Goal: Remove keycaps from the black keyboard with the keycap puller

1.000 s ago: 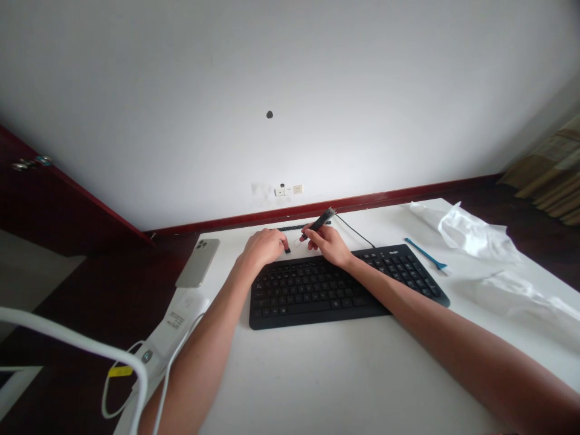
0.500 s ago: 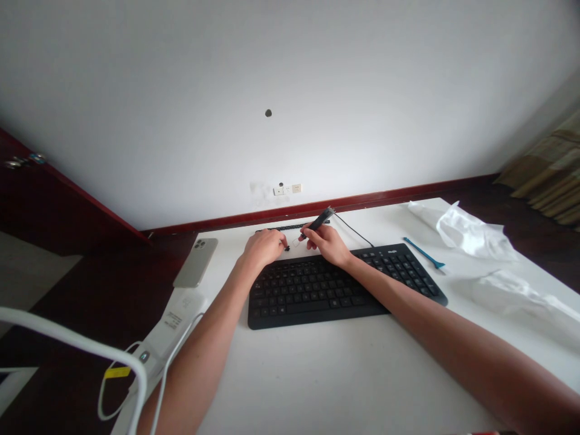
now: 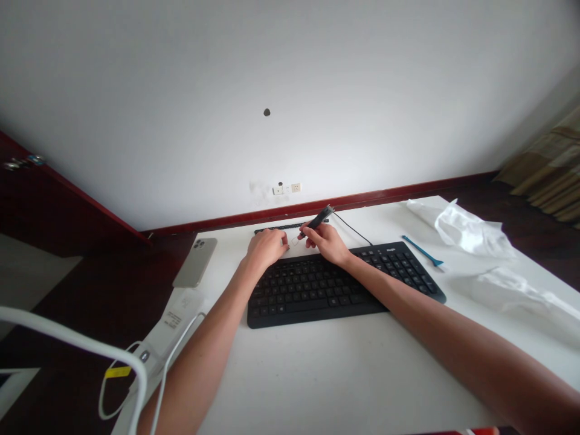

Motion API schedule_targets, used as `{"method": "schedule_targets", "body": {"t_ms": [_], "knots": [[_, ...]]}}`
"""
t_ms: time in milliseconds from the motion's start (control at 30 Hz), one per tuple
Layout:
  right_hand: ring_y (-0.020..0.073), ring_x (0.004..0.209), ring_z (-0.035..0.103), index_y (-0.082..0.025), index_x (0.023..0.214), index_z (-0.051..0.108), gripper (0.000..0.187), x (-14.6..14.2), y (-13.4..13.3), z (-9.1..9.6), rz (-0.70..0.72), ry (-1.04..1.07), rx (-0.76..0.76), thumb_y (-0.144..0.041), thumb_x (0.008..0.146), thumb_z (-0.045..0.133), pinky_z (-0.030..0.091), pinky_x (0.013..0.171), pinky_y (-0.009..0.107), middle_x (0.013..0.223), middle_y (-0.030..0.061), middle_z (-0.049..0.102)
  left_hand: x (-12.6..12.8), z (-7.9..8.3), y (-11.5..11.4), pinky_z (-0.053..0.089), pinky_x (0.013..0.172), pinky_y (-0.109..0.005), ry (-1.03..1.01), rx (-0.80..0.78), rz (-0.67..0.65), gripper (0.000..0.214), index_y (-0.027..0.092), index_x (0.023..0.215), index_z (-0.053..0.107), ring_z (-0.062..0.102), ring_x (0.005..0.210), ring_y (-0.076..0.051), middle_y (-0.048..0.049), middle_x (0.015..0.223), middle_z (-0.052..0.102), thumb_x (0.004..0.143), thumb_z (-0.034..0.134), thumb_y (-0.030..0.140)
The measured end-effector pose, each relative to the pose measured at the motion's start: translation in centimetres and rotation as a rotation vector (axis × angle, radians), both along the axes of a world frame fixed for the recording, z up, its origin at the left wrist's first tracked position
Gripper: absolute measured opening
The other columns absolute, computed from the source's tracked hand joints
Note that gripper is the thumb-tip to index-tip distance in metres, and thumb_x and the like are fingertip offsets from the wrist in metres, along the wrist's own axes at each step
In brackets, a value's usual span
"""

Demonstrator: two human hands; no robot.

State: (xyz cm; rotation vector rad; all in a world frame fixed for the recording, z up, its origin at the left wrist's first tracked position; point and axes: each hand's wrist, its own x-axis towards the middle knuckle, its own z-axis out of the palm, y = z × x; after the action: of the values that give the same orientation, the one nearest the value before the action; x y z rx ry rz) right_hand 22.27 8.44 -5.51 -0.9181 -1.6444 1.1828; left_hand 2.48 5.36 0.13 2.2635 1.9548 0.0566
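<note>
A black keyboard lies on the white table. My left hand rests just behind the keyboard's back edge with its fingers curled; something small and dark sits at its fingertips, too small to name. My right hand is closed round a slim black stick-like tool that points up and away to the right. A small white piece lies between the two hands. A black cable runs from the keyboard's back toward the tool.
A phone lies face down at the table's left edge. White adapter and cables hang at the near left. A blue tool and crumpled clear plastic wrap lie to the right. A thin dark strip sits by the far edge.
Both hands stay behind the keyboard. The small dark piece seen beside my left fingertips earlier is now tucked under them. The view has shifted slightly.
</note>
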Motion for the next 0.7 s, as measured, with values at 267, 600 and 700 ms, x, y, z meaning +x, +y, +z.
{"method": "schedule_targets", "body": {"t_ms": [267, 600, 700], "knots": [[0.0172, 0.065, 0.065, -0.018, 0.099, 0.068, 0.036, 0.0, 0.1, -0.2, -0.017, -0.01, -0.002, -0.053, 0.096, 0.059, 0.054, 0.062, 0.03, 0.093, 0.0091, 0.078, 0.2, -0.7, 0.0, 0.053, 0.082, -0.033, 0.015, 0.006, -0.027, 0.015, 0.025, 0.095, 0.075, 0.071, 0.09, -0.026, -0.0079, 0.097, 0.077, 0.089, 0.064, 0.031], [0.017, 0.064, 0.066, -0.017, 0.1, 0.068, 0.035, 0.0, 0.0, 0.0, -0.019, -0.007, -0.009, -0.051, 0.096, 0.059, 0.054, 0.062, 0.029, 0.093, 0.0098, 0.079, -0.1, -1.1, 0.3, 0.053, 0.085, -0.035, 0.02, 0.043, 0.024, 0.015, 0.025, 0.099, 0.075, 0.07, 0.093, -0.027, -0.0072, 0.099, 0.077, 0.091, 0.064, 0.031], [0.0168, 0.064, 0.066, -0.017, 0.101, 0.068, 0.035, 0.0, 0.0, 0.0, -0.019, -0.003, -0.014, -0.051, 0.096, 0.059, 0.054, 0.061, 0.029, 0.093, 0.0099, 0.079, -0.2, -1.4, 0.4, 0.053, 0.084, -0.036, 0.024, 0.068, 0.031, 0.015, 0.026, 0.1, 0.075, 0.071, 0.093, -0.028, -0.0075, 0.101, 0.077, 0.091, 0.063, 0.031]]}}
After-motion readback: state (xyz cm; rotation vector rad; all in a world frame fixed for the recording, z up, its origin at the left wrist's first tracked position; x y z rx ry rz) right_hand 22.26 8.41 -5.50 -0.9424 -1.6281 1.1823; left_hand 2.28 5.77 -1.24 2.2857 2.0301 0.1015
